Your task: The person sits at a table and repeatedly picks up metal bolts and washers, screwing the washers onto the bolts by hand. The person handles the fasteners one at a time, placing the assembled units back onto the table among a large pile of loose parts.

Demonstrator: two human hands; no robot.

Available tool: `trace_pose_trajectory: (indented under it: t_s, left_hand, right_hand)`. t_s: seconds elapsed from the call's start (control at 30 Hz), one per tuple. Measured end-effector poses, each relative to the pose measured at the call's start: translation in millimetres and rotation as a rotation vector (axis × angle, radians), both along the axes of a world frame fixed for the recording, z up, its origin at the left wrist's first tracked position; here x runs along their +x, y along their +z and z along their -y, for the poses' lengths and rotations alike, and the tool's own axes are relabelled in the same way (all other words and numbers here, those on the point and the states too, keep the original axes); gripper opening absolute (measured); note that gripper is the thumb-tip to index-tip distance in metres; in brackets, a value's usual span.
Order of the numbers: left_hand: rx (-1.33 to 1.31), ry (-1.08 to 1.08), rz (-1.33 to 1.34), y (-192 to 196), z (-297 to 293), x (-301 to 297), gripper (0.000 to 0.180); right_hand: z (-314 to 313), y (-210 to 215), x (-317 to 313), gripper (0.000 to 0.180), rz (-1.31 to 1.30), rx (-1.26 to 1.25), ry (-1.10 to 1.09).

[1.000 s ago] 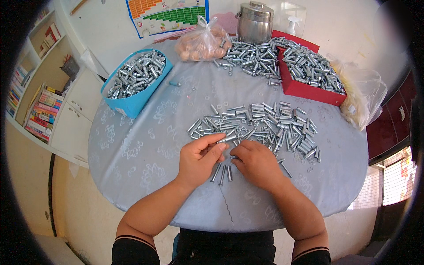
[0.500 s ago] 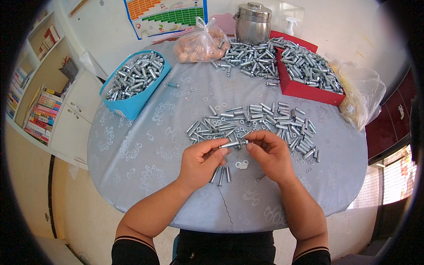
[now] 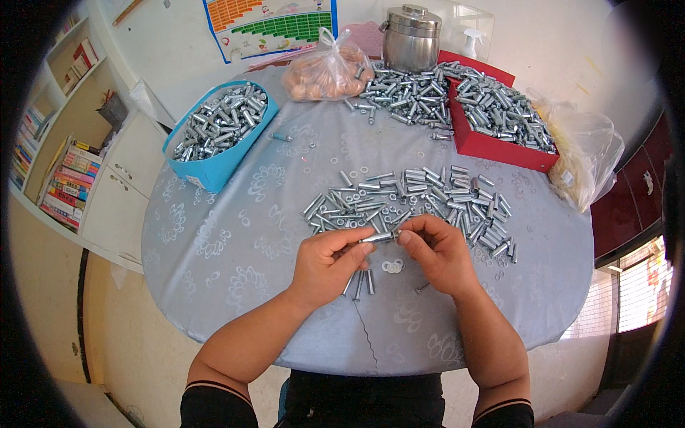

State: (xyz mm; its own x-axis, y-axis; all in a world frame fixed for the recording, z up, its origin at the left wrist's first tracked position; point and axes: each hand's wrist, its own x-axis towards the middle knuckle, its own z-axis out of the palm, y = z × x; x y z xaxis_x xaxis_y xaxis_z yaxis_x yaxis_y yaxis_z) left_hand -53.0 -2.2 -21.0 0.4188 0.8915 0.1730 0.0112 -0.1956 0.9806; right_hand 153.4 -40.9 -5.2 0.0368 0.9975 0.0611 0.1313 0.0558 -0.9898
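Note:
A silvery expansion bolt (image 3: 378,237) lies almost level between my hands, above the near middle of the table. My left hand (image 3: 330,265) pinches its left end between thumb and fingers. At the right end, the thumb and fingertips of my right hand (image 3: 437,255) close on the bolt's tip; any small nut or washer there is hidden by the fingers. Just below the hands are a few flat washers (image 3: 392,266) and several bolts (image 3: 359,284), partly covered by my left hand. Beyond them spreads a loose pile of metal sleeves, bolts and nuts (image 3: 421,189).
A blue box (image 3: 214,175) full of bolts stands at the far left. At the back are a bag of round brown items (image 3: 321,75), a steel pot (image 3: 412,43), a bolt heap (image 3: 407,96) and a red box (image 3: 492,150) of bolts. A plastic bag (image 3: 585,150) sits right.
The fingers of my right hand have shifted slightly at the bolt's right end, where less metal shows now. The left hand keeps its grip on the bolt.

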Motion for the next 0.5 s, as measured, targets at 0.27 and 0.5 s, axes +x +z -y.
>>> trace_pose_trajectory:
  t_s: [0.27, 0.5]
  left_hand:
    - [0.125, -0.05, -0.022, 0, 0, -1, 0.024]
    - [-0.061, -0.014, 0.042, 0, 1, 0, 0.025]
  right_hand:
    - [0, -4, 3, 0.021, 0.191, -0.033, -0.053]
    - [2, 1, -5, 0.022, 0.051, 0.052, -0.007]
